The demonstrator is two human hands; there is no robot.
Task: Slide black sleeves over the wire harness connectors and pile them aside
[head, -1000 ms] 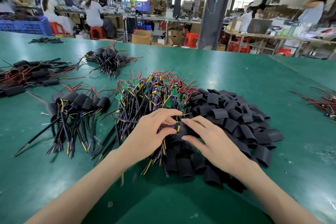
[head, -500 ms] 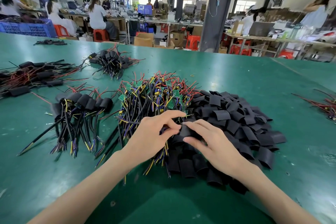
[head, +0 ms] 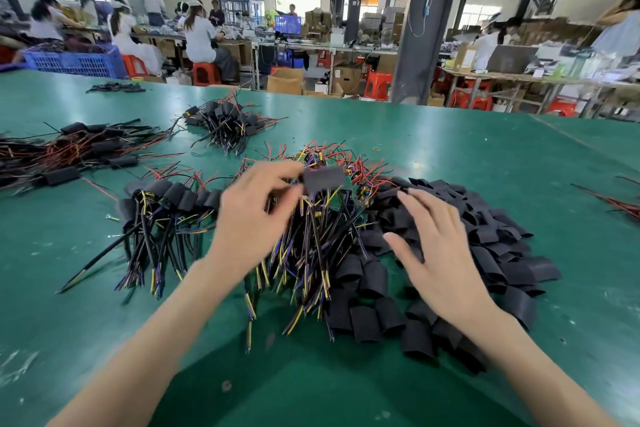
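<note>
While the left hand (head: 256, 215) pinches a flat black sleeve (head: 323, 179) above the multicoloured wire harnesses (head: 311, 253), the right hand (head: 440, 253) hovers nearby, fingers spread.

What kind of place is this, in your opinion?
Probably an electronics assembly factory: a long green worktable holds heaps of wire harnesses and black sleeves, and other workers sit at benches behind, among cartons.

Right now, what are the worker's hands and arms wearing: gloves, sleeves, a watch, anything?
Nothing worn shows. The left hand and right hand are ungloved, with no rings visible. The left forearm and right forearm are bare to the frame edge: no sleeves, watch or bands. The left hand is motion-blurred.
</note>
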